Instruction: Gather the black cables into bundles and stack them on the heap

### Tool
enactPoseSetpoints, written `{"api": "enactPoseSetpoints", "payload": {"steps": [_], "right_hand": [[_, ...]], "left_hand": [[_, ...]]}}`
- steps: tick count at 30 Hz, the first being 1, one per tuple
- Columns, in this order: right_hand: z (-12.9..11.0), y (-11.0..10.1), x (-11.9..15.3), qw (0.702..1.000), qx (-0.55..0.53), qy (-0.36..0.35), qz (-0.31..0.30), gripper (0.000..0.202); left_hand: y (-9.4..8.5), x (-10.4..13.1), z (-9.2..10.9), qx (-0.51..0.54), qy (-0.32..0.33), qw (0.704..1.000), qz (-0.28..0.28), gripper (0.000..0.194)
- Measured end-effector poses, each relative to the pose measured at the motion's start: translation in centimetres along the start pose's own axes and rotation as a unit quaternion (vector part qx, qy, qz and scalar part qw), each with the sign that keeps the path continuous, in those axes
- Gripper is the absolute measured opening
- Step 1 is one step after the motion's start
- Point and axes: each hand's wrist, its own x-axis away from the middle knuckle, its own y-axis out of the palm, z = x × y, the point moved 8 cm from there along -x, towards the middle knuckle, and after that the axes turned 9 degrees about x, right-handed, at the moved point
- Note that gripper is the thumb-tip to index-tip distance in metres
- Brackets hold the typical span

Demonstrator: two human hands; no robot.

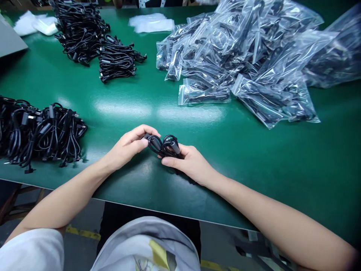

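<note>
Two hands meet over the near edge of the green table [254, 165], both grasping one coiled black cable [162, 145]. Left hand [126, 146]: fingers curled over the coil's left end, at a small plug. Right hand [191, 163]: palm up beneath the coil, thumb pressed along its underside. Cable: thin, glossy black, wound in short loops, a connector showing at the upper right. Left of the hands lies a heap of loose cables [42, 133]. Farther back sit two more cable piles [93, 41], a large mound of bagged cables [248, 60], and flat empty bags [152, 22]
</note>
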Motion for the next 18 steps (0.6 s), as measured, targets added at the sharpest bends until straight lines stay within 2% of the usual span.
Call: {"api": "enactPoseSetpoints", "payload": {"steps": [2,4,7,12,18], "right_hand": [[-0.1,-0.08,-0.04,1.0,0.009,0.0,0.003,0.029],[-0.22,-0.14,-0.1,1.0,0.012,-0.005,0.006,0.028],[-0.3,-0.19,-0.13,1.0,0.006,-0.008,0.008,0.028],[-0.31,-0.21,-0.04,1.0,-0.006,-0.006,0.009,0.027],[-0.4,-0.07,-0.13,1.0,0.012,-0.019,0.013,0.026]], "left_hand": [[0.07,-0.03,0.14,-0.019,-0.004,1.0,-0.003,0.031],[-0.07,-0.17,0.11,-0.035,-0.019,0.999,0.017,0.03],[-0.23,-0.43,-0.22,-0.005,-0.039,0.998,0.043,0.029],[-0.16,-0.43,-0.69,0.042,-0.048,0.997,0.041,0.026],[0.08,-0.23,-0.63,0.001,-0.061,0.997,0.05,0.029]]}}
